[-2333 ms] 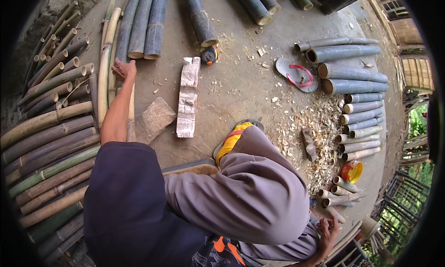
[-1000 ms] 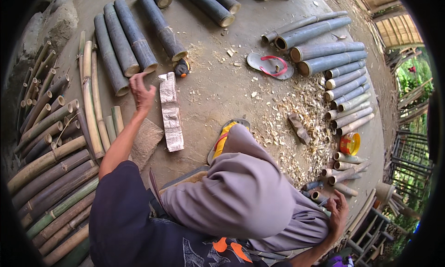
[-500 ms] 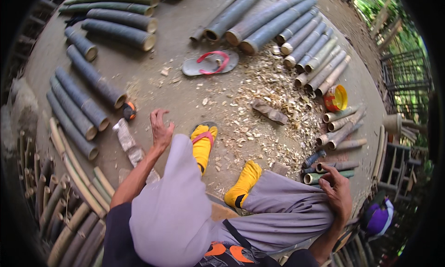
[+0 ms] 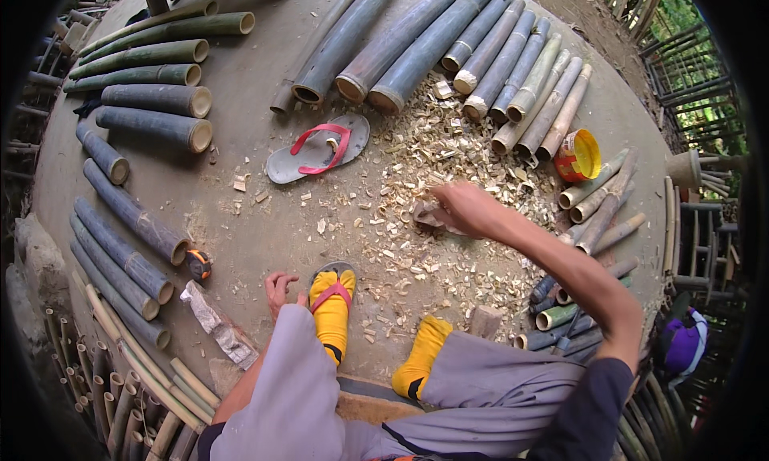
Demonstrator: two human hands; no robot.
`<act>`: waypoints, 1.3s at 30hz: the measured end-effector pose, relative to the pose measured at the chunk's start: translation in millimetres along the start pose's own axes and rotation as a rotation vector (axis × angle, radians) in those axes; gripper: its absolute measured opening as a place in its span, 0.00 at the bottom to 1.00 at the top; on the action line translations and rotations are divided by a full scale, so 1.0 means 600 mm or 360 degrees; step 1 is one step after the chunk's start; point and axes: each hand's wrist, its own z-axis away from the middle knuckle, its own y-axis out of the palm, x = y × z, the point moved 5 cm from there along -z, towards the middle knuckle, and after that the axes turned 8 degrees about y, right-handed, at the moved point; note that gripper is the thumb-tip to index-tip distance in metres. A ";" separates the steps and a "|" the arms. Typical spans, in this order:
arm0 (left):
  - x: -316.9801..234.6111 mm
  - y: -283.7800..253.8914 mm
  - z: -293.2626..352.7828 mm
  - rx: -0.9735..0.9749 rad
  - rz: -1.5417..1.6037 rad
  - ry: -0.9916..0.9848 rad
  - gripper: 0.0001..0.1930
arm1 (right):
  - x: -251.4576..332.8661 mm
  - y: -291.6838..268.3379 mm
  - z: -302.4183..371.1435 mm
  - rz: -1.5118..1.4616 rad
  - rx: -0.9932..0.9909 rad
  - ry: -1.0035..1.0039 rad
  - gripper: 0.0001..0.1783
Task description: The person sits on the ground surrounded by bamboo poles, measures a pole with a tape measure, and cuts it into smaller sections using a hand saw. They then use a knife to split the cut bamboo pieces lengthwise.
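My right hand (image 4: 465,210) reaches out over the wood chips (image 4: 416,161) and is closed on a rough brown block (image 4: 431,215), partly hidden beneath the fingers. I cannot tell whether the block is wood or stone. My left hand (image 4: 279,291) holds nothing visible; its fingers are bent and apart beside my raised left knee, which hides part of the hand. Close to it is my left foot in a yellow sock and flip-flop (image 4: 332,297). A loose grey flip-flop with red straps (image 4: 319,148) lies farther ahead on the ground.
Cut bamboo tubes lie in rows at the left (image 4: 124,221), far left (image 4: 156,128) and far right (image 4: 432,48). A tape measure (image 4: 199,265) and a long rough block (image 4: 220,325) are at left. A yellow-and-red tub (image 4: 578,155) tips over at right, near shorter bamboo pieces (image 4: 613,201).
My right hand has moved from beside my right knee forward and left, and has taken hold of the brown block. My left hand has lowered toward my left knee. The view has shifted.
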 end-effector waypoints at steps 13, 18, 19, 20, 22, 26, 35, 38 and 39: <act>0.030 -0.100 0.004 0.0018 -0.0217 -0.0190 0.16 | 0.020 -0.077 -0.418 0.0472 -0.1535 0.0250 0.31; 0.019 -0.090 0.000 0.0045 -0.0269 -0.0218 0.15 | 0.015 -0.071 -0.412 0.0429 -0.1562 0.0207 0.31; 0.008 -0.086 -0.003 0.0053 -0.0283 -0.0201 0.15 | 0.022 -0.076 -0.414 0.0449 -0.1568 0.0255 0.31; -0.002 -0.082 -0.005 0.0068 -0.0296 -0.0188 0.15 | 0.030 -0.080 -0.412 0.0470 -0.1567 0.0307 0.30; -0.001 -0.078 -0.002 0.0036 -0.0256 -0.0194 0.15 | 0.041 -0.108 -0.423 0.0282 -0.1341 0.0366 0.26; 0.007 -0.063 -0.011 0.0027 -0.0181 -0.0207 0.16 | 0.023 -0.102 -0.458 0.0432 -0.1460 0.0341 0.23; -0.018 -0.082 -0.007 0.0062 -0.0190 -0.0160 0.14 | 0.037 -0.095 -0.470 0.0577 -0.1165 0.0197 0.27; -0.026 -0.077 -0.006 0.0080 -0.0178 -0.0166 0.14 | 0.031 -0.088 -0.468 0.0579 -0.1183 0.0165 0.28; -0.028 -0.075 -0.009 0.0097 -0.0178 -0.0154 0.14 | 0.027 -0.086 -0.470 0.0579 -0.1207 0.0175 0.28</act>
